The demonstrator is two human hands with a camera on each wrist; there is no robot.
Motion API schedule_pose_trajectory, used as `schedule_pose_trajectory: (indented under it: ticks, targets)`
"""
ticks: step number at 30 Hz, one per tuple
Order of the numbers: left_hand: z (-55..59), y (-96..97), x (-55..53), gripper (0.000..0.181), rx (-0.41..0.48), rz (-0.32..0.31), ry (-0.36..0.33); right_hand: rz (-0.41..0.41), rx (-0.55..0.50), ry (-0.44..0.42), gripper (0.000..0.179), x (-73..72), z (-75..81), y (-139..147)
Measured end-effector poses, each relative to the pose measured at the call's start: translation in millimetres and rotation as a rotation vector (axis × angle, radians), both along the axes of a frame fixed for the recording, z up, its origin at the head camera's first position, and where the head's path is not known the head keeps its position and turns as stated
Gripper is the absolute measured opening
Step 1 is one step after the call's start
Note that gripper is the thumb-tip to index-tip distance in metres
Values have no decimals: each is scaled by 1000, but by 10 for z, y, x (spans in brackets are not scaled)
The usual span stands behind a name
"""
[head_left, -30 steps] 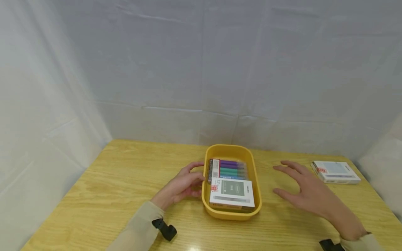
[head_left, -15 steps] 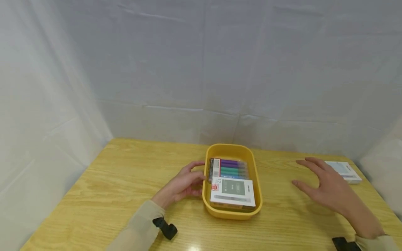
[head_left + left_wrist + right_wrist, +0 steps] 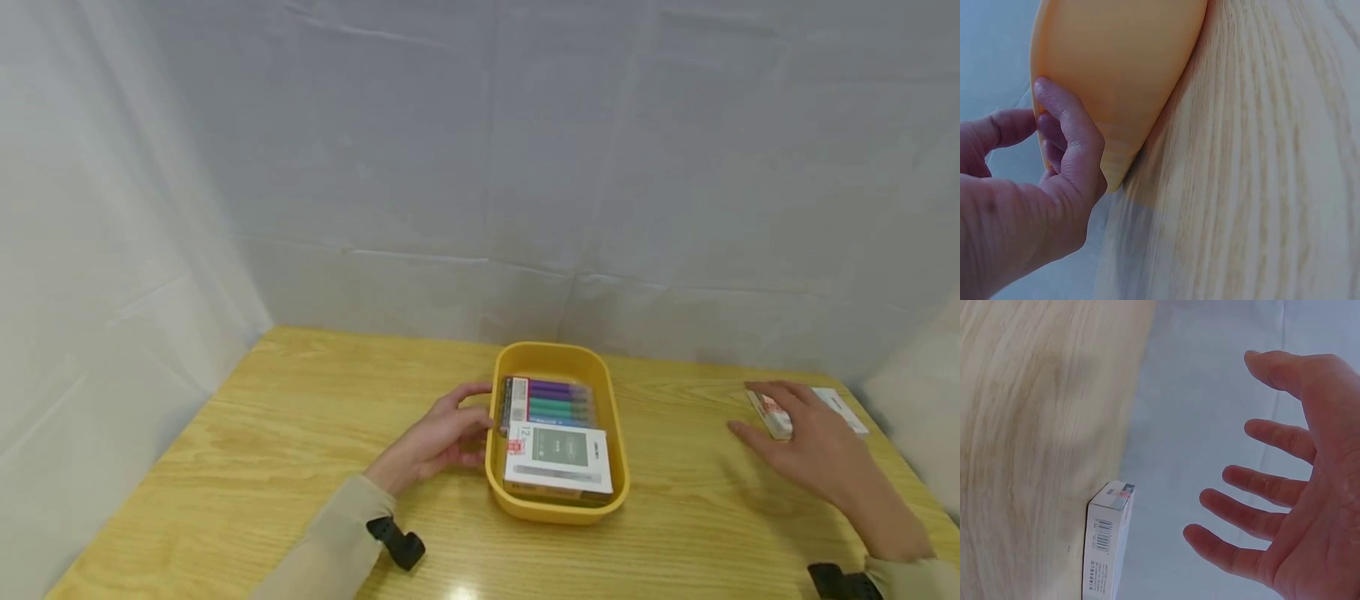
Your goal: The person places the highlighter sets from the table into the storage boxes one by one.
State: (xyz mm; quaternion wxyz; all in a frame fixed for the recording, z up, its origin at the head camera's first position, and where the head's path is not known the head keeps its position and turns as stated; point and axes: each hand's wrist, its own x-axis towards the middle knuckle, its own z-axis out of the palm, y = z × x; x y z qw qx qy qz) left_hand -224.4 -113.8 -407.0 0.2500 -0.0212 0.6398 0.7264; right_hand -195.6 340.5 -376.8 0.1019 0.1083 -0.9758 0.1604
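A yellow plastic basket [image 3: 501, 500] stands on the table, holding a clear pack of purple, green and blue pens [image 3: 555, 401] and a white box with a grey-green panel [image 3: 558, 458]. My left hand [image 3: 435, 437] is at the basket's left side; in the left wrist view its thumb and curled fingers pinch the rim. Over at the right, my right hand [image 3: 817, 446] hovers with spread fingers, partly covering another white box [image 3: 840, 408]. The right wrist view shows a gap between this hand and the box's barcoded end.
The wooden table [image 3: 300, 433] has its back edge against a pale hanging sheet [image 3: 420, 167]. More sheeting flanks both sides. A black strap [image 3: 397, 543] crosses the left sleeve, and another black strap [image 3: 843, 582] is at the right wrist.
My right hand has moved rightward from near the basket to above the white box on the right, covering part of it. The left hand stays at the basket's rim.
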Motion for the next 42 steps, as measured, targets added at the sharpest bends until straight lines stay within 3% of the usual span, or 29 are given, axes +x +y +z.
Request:
schedule_pose_trajectory:
  ticks: [10, 18, 28, 36, 42]
  targets:
    - [9, 10, 7, 61, -7, 0, -6, -61, 26, -63, 70, -92, -54, 197]
    - [-8, 0, -2, 60, -11, 0, 3, -108, 59, -30, 69, -198, -118, 403]
    - [-15, -12, 9, 60, 14, -4, 4, -36, 175, -130, 62, -334, -119, 634]
    - [-17, -11, 10, 60, 17, -3, 2, 48, 289, -118, 51, -450, -216, 795]
    - [-3, -20, 25, 60, 11, -1, 6, 14, 360, -130, 40, -514, -235, 862]
